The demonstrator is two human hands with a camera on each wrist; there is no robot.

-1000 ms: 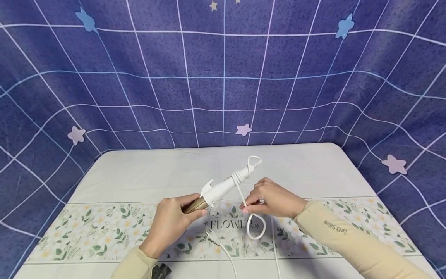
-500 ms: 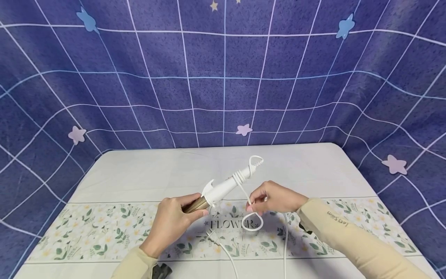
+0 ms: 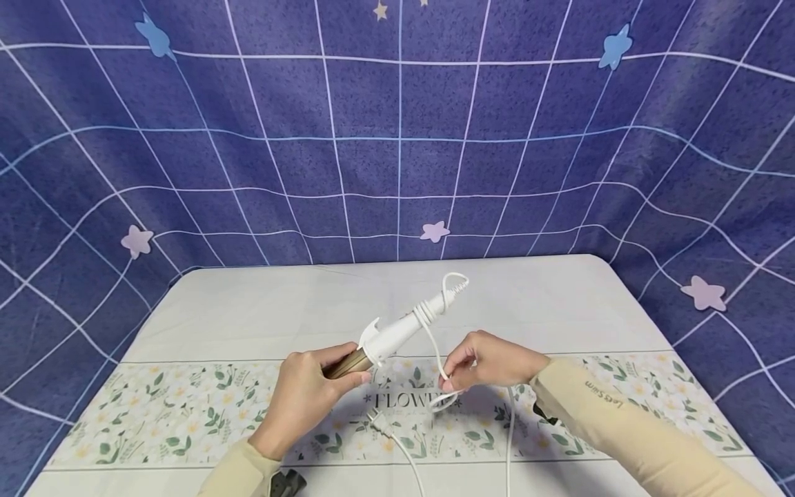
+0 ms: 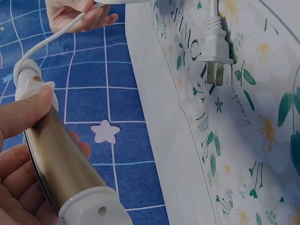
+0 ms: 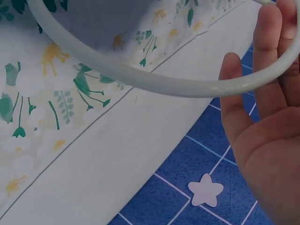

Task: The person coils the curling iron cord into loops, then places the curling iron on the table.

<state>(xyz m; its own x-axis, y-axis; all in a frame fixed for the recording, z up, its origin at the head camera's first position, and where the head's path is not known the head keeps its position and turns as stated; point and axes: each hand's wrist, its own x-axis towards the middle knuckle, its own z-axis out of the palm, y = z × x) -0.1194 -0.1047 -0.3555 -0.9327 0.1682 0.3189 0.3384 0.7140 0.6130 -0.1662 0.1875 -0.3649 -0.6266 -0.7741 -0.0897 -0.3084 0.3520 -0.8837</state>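
Held above the table is a curling iron (image 3: 394, 337) with a white handle and a gold barrel (image 4: 68, 159). My left hand (image 3: 306, 393) grips it by the barrel, thumb on one side and fingers on the other. White cord (image 5: 140, 84) is wound several times round the handle's upper end. Between thumb and fingertips, my right hand (image 3: 493, 359) pinches the cord where it comes off the handle. A small loop of cord hangs beside those fingertips, and more cord runs down towards the near edge. The two-prong plug (image 3: 379, 421) lies on the table below the iron.
A white tablecloth (image 3: 267, 310) with a flowered band and lettering covers the table. Behind it hangs a dark blue grid-patterned cloth (image 3: 366, 166) with stars. Dark devices sit at both wrists, the left one (image 3: 288, 483) near the frame's bottom.
My right hand has shifted slightly right and down with the cord. The loop by its fingers has shrunk and flattened, and the hanging cord swung right. My left hand and the curling iron have barely moved.
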